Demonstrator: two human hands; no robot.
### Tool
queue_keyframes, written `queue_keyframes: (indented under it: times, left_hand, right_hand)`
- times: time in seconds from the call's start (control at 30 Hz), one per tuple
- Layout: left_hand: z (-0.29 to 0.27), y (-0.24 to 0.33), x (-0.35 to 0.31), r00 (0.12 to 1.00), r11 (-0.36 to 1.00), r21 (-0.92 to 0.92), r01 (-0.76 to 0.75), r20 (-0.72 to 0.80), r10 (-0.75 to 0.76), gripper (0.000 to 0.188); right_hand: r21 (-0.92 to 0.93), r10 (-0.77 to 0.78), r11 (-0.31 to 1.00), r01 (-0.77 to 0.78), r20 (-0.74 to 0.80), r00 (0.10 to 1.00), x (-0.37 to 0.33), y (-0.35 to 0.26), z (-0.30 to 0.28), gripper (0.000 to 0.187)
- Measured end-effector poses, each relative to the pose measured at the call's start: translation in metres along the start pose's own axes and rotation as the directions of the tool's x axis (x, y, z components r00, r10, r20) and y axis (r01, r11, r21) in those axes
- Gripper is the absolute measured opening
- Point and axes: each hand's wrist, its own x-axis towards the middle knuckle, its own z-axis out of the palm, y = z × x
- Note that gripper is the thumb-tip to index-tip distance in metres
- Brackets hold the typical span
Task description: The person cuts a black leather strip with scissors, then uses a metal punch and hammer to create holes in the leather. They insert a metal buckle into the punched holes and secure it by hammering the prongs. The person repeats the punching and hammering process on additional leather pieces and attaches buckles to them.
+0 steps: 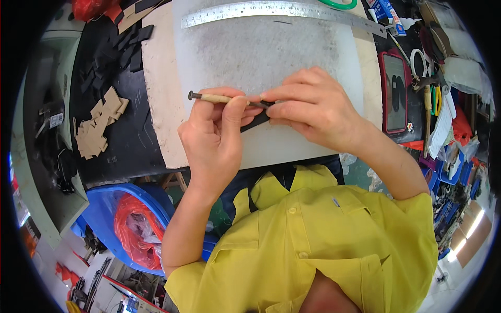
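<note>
My left hand (211,143) is closed around a slim hand tool (216,98) with a tan wrapped grip and a dark, flat-headed metal end pointing left. The tool's thin dark tip reaches right, to the fingers of my right hand (321,107). Those fingers are pinched on a small black piece (266,104), partly hidden by the fingertips. Just below, a flat black strip (254,122) slants between the two hands; whether it joins the small piece, I cannot tell. Both hands are over the near part of a pale, smudged work mat (261,57).
A long steel ruler (235,13) crosses the mat's far edge. Black pieces (122,49) and tan pieces (102,125) are heaped at left. A red-framed phone-like object (395,91) and a hammer (425,82) lie at right. A blue bin (112,201) with a red bag stands below left.
</note>
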Motion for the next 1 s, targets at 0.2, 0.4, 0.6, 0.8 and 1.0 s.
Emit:
queue_keyframes:
  times: [0.2,0.4,0.6,0.8,1.0]
  left_hand:
    - [-0.003,-0.009,-0.001,0.995,0.996,-0.003,-0.086,0.042,0.086,0.01]
    - [-0.002,-0.012,-0.001,0.985,0.986,0.036,-0.161,0.061,0.159,0.009]
    - [0.005,-0.016,-0.003,0.974,0.962,0.155,-0.225,0.0,0.228,0.01]
    - [0.003,-0.008,-0.004,0.97,0.932,0.269,-0.242,0.06,0.235,0.007]
    - [0.003,-0.013,-0.005,0.979,0.977,0.104,-0.188,-0.058,0.195,0.011]
  right_hand:
    - [0.065,0.053,0.997,-0.05,-0.049,0.997,0.0,0.001,0.002,0.016]
    - [0.073,0.049,0.996,-0.045,-0.053,0.997,-0.001,0.002,0.003,0.017]
    - [0.063,0.042,0.997,-0.038,-0.051,0.998,-0.002,0.003,0.0,0.016]
    - [0.088,0.055,0.995,-0.051,-0.048,0.997,-0.003,0.003,0.001,0.014]
    - [0.081,0.047,0.996,-0.043,-0.043,0.998,-0.003,0.0,0.005,0.014]
